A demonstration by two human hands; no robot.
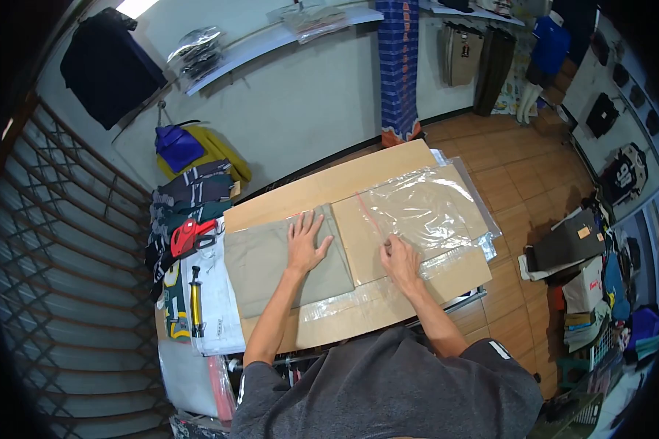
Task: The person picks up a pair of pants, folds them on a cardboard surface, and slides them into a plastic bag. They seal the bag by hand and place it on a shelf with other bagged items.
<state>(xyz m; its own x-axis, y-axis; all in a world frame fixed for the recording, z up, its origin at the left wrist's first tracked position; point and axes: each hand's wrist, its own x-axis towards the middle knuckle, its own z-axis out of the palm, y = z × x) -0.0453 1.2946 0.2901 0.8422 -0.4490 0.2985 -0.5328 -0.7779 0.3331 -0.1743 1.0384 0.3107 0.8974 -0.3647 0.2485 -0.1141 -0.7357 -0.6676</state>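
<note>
A folded khaki-grey garment (260, 274) lies flat on the cardboard-topped table (315, 183). My left hand (307, 241) rests on its upper right part, fingers spread. To the right is a clear plastic bag (425, 208) with a reddish line near its left end and a flat tan sheet under or inside it. My right hand (400, 260) is at the bag's lower left part, fingers curled together; what they pinch, if anything, is too small to make out.
Left of the garment are a red tool (190, 237), a yellow-and-black pump-like tool (196, 300) and white plastic packets (221, 314). Dark folded clothes (198, 183) pile behind them. A blue-patterned pillar (398, 69) stands beyond the table, and a metal lattice gate (73, 256) at far left.
</note>
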